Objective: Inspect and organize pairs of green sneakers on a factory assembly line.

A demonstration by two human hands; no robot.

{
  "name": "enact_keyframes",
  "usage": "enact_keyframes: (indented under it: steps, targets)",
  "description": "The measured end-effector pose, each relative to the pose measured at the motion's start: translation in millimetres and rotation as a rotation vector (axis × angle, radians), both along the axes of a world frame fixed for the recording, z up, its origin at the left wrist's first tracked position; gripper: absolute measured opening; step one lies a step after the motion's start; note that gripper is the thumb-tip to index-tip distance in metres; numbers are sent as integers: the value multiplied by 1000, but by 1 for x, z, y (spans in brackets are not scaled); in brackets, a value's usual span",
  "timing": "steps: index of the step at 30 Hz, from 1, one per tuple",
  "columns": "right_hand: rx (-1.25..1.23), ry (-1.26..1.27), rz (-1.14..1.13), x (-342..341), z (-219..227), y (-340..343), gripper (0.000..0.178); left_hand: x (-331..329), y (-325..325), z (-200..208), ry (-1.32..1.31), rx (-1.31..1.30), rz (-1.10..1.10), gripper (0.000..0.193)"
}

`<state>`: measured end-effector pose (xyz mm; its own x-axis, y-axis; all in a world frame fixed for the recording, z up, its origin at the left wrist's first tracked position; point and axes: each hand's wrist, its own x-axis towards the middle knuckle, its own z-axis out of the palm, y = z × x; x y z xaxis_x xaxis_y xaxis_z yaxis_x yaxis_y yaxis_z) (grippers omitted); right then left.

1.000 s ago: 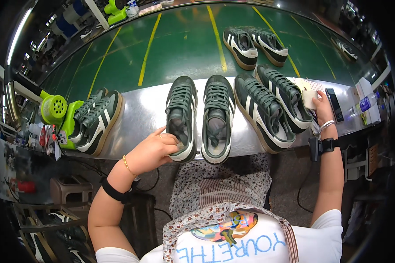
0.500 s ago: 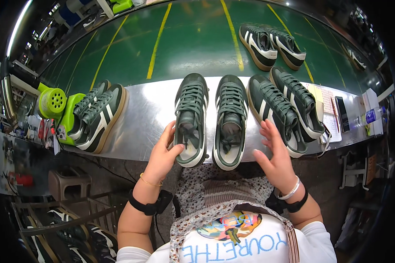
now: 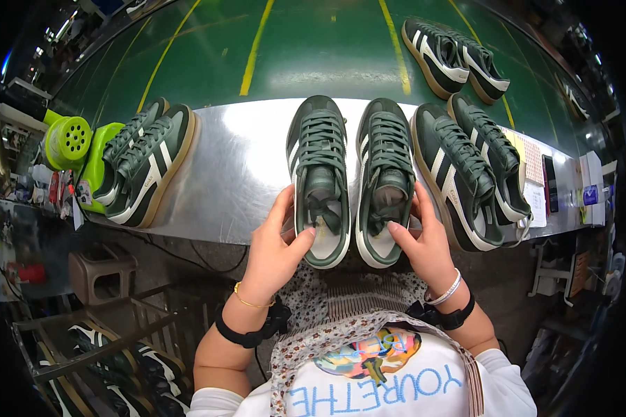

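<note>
At the front edge of the metal worktop (image 3: pixel 236 160), near its middle, are 2 dark green shoes, the left shoe (image 3: pixel 320 149) and the right shoe (image 3: pixel 387 149), with toes toward the worktop's far edge. The left hand (image 3: pixel 275 250) has its grip on the left shoe, thumb inside the collar and fingers at the outer side; the right hand (image 3: pixel 428 250) holds the right shoe in the same manner. Both heels reach past the worktop's front edge, so a weak hold could let 1 shoe tip and fall. From this high view I cannot tell surely if the soles rest on the worktop. Toward the worktop's right end stands another pair (image 3: pixel 446 156), close to the right fingers; a swing outward could knock it. Hard thumb pressure might also crease the collars.
</note>
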<state>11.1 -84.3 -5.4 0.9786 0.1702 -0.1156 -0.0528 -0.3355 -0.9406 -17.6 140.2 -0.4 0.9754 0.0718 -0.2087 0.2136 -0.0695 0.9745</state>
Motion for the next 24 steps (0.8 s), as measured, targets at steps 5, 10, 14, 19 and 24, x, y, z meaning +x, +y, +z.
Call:
enact_keyframes:
  steps: [5,10,14,19,24]
  targets:
    - [144,45,-47,-1,-7,-6,65,-1,6,-7,-15,-86,77,61]
    - [557,205,-109,1,-16,-11,63,1,28,-7,-53,-259,196,53]
    - [730,279,-133,1,-12,-10,62,2,41,-7,-112,-162,316,51]
    - [813,347,-155,1,-10,-7,60,6,63,-8,-124,24,343,50]
    - [791,306,-149,2,-4,-5,61,8,42,22,-437,755,380,45]
